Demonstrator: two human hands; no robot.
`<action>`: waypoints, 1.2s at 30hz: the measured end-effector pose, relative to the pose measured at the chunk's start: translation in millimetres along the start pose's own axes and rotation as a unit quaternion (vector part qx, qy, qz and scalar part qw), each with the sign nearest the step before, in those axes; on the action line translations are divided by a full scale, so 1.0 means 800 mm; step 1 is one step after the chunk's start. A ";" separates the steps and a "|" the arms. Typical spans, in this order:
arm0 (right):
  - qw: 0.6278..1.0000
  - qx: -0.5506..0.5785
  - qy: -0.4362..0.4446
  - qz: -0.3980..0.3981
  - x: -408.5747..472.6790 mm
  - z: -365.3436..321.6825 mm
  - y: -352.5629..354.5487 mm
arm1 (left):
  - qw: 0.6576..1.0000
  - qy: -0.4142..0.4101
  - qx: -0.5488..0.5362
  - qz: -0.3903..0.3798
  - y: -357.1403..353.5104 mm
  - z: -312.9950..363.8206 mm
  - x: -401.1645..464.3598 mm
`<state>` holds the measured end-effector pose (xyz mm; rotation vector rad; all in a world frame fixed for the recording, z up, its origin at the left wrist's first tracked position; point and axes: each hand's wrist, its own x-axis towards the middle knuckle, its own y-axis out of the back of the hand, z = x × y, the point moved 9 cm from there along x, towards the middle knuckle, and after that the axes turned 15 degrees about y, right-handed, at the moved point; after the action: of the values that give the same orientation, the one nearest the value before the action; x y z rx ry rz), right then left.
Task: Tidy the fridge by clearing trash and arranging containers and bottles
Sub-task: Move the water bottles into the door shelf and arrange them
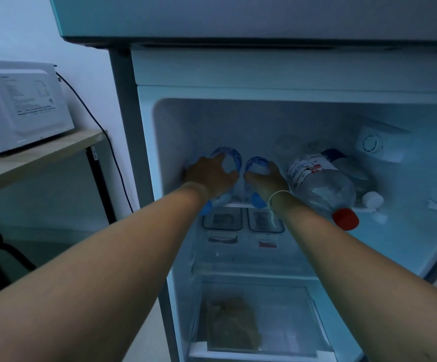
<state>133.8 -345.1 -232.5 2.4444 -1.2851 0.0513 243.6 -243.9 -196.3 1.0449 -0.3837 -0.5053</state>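
Both my arms reach into the open fridge onto its top shelf (238,205). My left hand (209,176) grips a small blue-capped water bottle (229,159) lying on its side at the shelf's left. Right beside it, my right hand (267,181) grips a second small blue-capped bottle (257,164), also lying down. To their right lies a large clear bottle with a red cap (322,186), cap toward me. A white-capped bottle (369,198) lies further right, partly hidden.
Two lidded containers (222,218) sit on the shelf below. The bottom crisper drawer (290,322) holds a brownish bag (231,322). A white microwave (21,105) stands on a wooden table (42,152) left of the fridge, its cable hanging down.
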 end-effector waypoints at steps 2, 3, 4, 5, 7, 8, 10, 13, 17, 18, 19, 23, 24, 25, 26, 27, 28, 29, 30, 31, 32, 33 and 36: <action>1.000 -0.013 0.010 -0.003 0.002 0.002 0.002 | 1.000 0.003 -0.003 -0.003 -0.002 -0.001 0.003; 1.000 -0.022 0.013 -0.004 0.001 0.002 0.003 | 1.000 0.002 0.000 0.000 -0.002 -0.001 0.004; 0.999 -0.030 0.015 -0.003 0.000 0.002 0.004 | 1.000 0.001 0.000 0.002 -0.002 -0.001 0.004; 0.999 -0.039 0.015 -0.001 -0.001 0.002 0.005 | 1.000 0.001 -0.003 0.001 -0.003 -0.001 0.004; 0.998 -0.060 0.011 -0.001 -0.005 0.004 0.006 | 1.000 0.002 -0.004 -0.011 -0.006 -0.001 0.002; 0.997 -0.072 0.012 -0.002 -0.006 0.004 0.006 | 1.000 0.005 -0.007 -0.019 -0.008 -0.002 0.002; 0.995 -0.096 0.011 -0.009 -0.010 0.003 0.008 | 0.999 0.013 -0.027 -0.032 -0.007 -0.003 0.000; 0.992 -0.119 -0.005 -0.033 -0.015 0.001 0.007 | 0.994 0.034 -0.093 -0.034 -0.002 -0.009 -0.002; 0.989 -0.141 -0.007 -0.047 -0.022 -0.003 0.011 | 0.990 0.038 -0.130 -0.043 -0.002 -0.016 -0.008; 0.989 -0.142 -0.006 -0.046 -0.024 -0.003 0.012 | 0.988 0.038 -0.139 -0.053 -0.003 -0.017 -0.010; 0.990 -0.136 -0.005 -0.042 -0.027 -0.003 0.013 | 0.986 0.038 -0.149 -0.061 -0.003 -0.018 -0.012; 0.994 -0.106 0.007 -0.016 -0.037 -0.003 0.020 | 0.977 0.043 -0.186 -0.091 -0.007 -0.023 -0.021; 0.995 -0.101 0.011 -0.012 -0.039 -0.004 0.022 | 0.976 0.047 -0.190 -0.099 -0.009 -0.025 -0.023; 0.995 -0.097 0.015 -0.010 -0.041 -0.006 0.024 | 0.974 0.049 -0.192 -0.106 -0.011 -0.027 -0.023; 0.995 -0.094 0.017 -0.009 -0.044 -0.007 0.027 | 0.973 0.053 -0.196 -0.111 -0.012 -0.029 -0.025; 0.995 -0.092 0.021 -0.009 -0.047 -0.009 0.029 | 0.971 0.056 -0.205 -0.113 -0.013 -0.030 -0.027; 0.995 -0.091 0.024 -0.010 -0.053 -0.010 0.032 | 0.968 0.061 -0.212 -0.117 -0.013 -0.032 -0.031; 0.996 -0.090 0.026 -0.011 -0.059 -0.011 0.035 | 0.965 0.061 -0.223 -0.120 -0.014 -0.032 -0.034; 0.996 -0.087 0.026 -0.013 -0.064 -0.012 0.036 | 0.962 0.065 -0.235 -0.123 -0.015 -0.033 -0.035; 0.996 -0.083 0.024 -0.012 -0.070 -0.014 0.037 | 0.958 0.066 -0.247 -0.128 -0.016 -0.031 -0.038; 0.997 -0.077 0.021 -0.010 -0.077 -0.014 0.040 | 0.955 0.069 -0.255 -0.131 -0.019 -0.030 -0.041; 0.997 -0.071 0.020 -0.007 -0.083 -0.015 0.042 | 0.954 0.069 -0.261 -0.129 -0.020 -0.028 -0.041; 0.998 -0.056 0.022 0.002 -0.107 -0.017 0.052 | 0.951 0.068 -0.277 -0.117 -0.022 -0.021 -0.048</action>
<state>52.3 -294.2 -224.2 2.3338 -1.2407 0.0322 217.2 -217.0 -221.9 0.5733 0.0148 -0.7001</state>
